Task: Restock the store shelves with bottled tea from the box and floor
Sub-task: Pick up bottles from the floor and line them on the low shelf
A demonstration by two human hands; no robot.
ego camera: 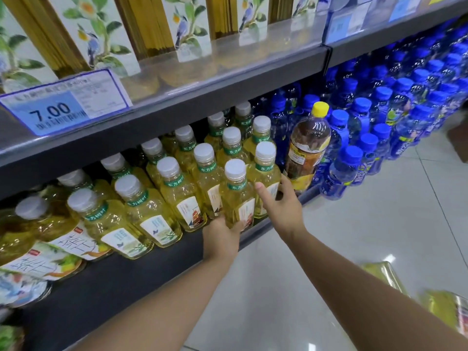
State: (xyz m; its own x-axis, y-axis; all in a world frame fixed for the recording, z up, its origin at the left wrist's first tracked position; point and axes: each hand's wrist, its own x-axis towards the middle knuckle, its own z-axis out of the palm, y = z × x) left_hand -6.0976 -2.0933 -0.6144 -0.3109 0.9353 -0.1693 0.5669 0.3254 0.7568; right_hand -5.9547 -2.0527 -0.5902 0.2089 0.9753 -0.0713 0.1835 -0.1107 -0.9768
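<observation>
both hands at the front tea bottle on the lower shelf

while reaching into the lower shelf (157, 269), gripping the front tea bottle (236, 198) near its base with the left hand (222, 236), fingers closed around the bottom of its yellow body. standing upright at the shelf's front edge, this bottle, with a white cap and a green neck band. touching the neighbour bottle (264, 178) just behind and to the right with the right hand (281, 206), fingers spread and loose, not closed on anything, index finger pointing toward the gripped bottle. filling the shelf to the left in several rows, more yellow tea bottles (152, 211) of the same kind, all upright. standing just beside the right hand, one taller brown bottle with a yellow cap (307, 148), and behind and right of it many blue-capped bottles (379, 117). hanging on the upper shelf edge, a blue price tag (63, 107) reading 7.00. lying on the white tiled floor (354, 224) at lower right, yellow wrapped packs (445, 312), blurred and partly cut by the frame.
</observation>
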